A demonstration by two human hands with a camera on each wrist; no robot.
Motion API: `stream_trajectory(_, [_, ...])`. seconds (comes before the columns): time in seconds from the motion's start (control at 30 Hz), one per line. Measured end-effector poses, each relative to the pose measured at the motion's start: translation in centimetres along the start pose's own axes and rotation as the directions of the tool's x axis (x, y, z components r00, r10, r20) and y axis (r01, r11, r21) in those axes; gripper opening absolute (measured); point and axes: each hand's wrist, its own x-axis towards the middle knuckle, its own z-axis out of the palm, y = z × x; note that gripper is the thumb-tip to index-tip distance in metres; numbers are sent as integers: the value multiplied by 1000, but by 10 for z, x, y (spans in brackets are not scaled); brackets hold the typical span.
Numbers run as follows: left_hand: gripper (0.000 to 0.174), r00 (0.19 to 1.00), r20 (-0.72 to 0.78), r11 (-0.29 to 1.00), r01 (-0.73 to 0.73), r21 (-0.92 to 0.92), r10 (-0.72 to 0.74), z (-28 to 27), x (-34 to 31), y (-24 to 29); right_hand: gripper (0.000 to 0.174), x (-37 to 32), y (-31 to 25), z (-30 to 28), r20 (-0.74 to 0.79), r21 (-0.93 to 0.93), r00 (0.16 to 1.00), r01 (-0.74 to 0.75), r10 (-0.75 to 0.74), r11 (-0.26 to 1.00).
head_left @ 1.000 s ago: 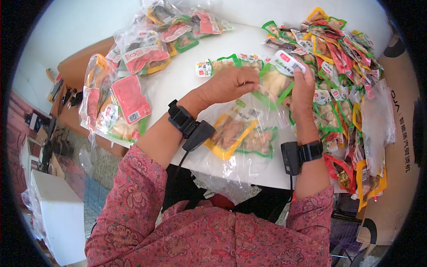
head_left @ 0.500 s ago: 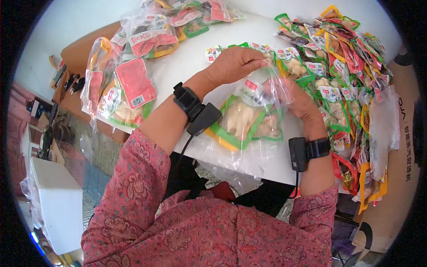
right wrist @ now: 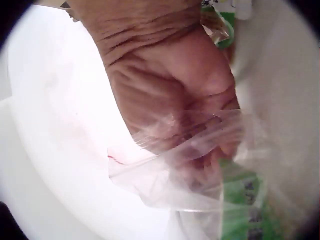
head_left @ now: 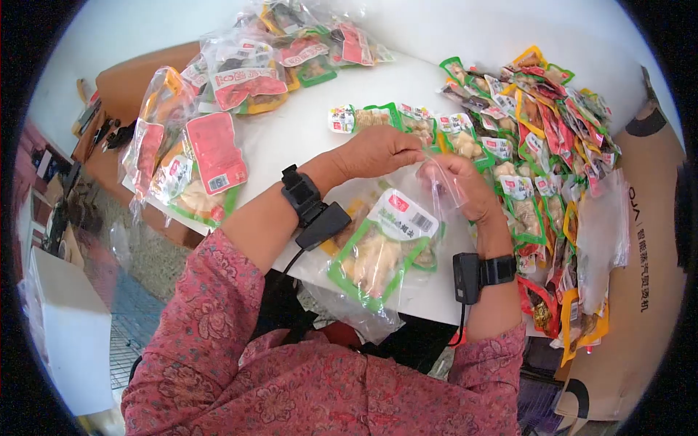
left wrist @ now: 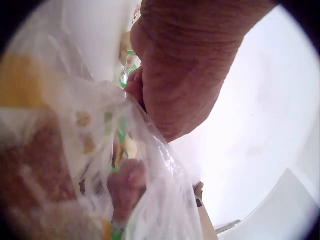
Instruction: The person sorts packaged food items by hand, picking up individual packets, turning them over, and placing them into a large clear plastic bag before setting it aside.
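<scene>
My left hand (head_left: pixel 382 151) pinches the mouth of a clear plastic bag (head_left: pixel 452 190) between thumb and fingers. Close beside it, my right hand (head_left: pixel 472 190) has its fingers curled at the same mouth, and clear film covers them in the right wrist view. Low in the bag lies a green-edged food pack (head_left: pixel 374 258) with pale pieces and a white label, over other packs that it partly hides. In the left wrist view the crinkled bag (left wrist: pixel 165 200) spreads below the left hand (left wrist: pixel 180 75).
A large heap of food packs (head_left: pixel 538 131) covers the table's right side, with empty clear bags (head_left: pixel 607 240) over its near edge. A row of green-edged packs (head_left: pixel 374 116) lies beyond my hands. Filled bags (head_left: pixel 251 80) stand at the back left, another (head_left: pixel 182 160) nearer.
The green-edged pack went from my right hand above the bag down into it. My right hand has let it go and moved back up to the bag's mouth, near my left hand.
</scene>
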Motion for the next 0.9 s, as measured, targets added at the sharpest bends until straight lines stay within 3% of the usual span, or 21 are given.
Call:
stream_trajectory(0.03, [26,1000,-7,1000,1,3,-1,0,0,0,19,3,1,0,-178,3,984,-5,5,1000])
stream_trajectory(0.07, [25,1000,14,999,18,50,-19,0,-1,0,19,6,6,-1,-173,-2,985,-4,3,1000])
stream_trajectory(0.13, [25,999,32,995,39,95,-43,-1,-2,0,15,11,14,-2,-436,-93,885,134,-161,987])
stream_trajectory(0.17, [24,994,81,992,67,110,-76,-1,-3,0,15,12,17,-3,-433,-94,887,132,-160,987])
stream_trajectory(0.23, [23,985,132,988,97,122,-113,1,-3,-2,13,13,18,-2,-527,-560,727,93,-440,823])
stream_trajectory(0.27, [23,987,85,986,125,110,-134,2,-1,-4,13,15,20,-7,-527,-555,732,89,-432,827])
stream_trajectory(0.33, [22,980,57,980,184,74,-189,5,-4,-10,12,18,27,-13,-584,-626,623,62,-520,777])
stream_trajectory(0.37, [23,981,72,984,180,1,-179,4,-4,-14,12,14,34,-10,-588,-606,648,45,-485,794])
stream_trajectory(0.43, [23,983,79,984,170,-60,-165,-1,-4,-17,13,14,22,-11,-636,-556,582,110,-507,824])
stream_trajectory(0.47, [23,987,69,986,153,-68,-148,-1,-5,-16,13,14,24,-9,-638,-551,586,106,-499,828])
stream_trajectory(0.53, [22,992,51,991,116,-71,-112,1,-2,-20,13,14,20,-11,-676,-578,508,83,-533,812])
stream_trajectory(0.63, [20,999,46,999,25,21,-26,2,3,-21,11,19,24,-15,-607,-653,543,75,-580,754])
stream_trajectory(0.7, [20,997,26,998,66,-15,-66,3,0,-16,11,14,22,-9,-518,-667,664,82,-540,741])
stream_trajectory(0.73, [20,998,30,998,55,-30,-54,5,2,-13,11,13,22,-6,-526,-671,662,64,-535,739])
stream_trajectory(0.8, [14,984,2,977,176,-124,-177,3,-1,-14,10,15,23,3,-440,-668,754,88,-487,739])
stream_trajectory(0.87, [14,985,-44,983,163,-85,-167,5,-1,-17,9,14,20,8,-428,-670,767,87,-478,738])
stream_trajectory(0.9, [16,976,-73,963,187,-195,-204,4,-1,-16,9,16,21,7,-398,-692,766,110,-505,713])
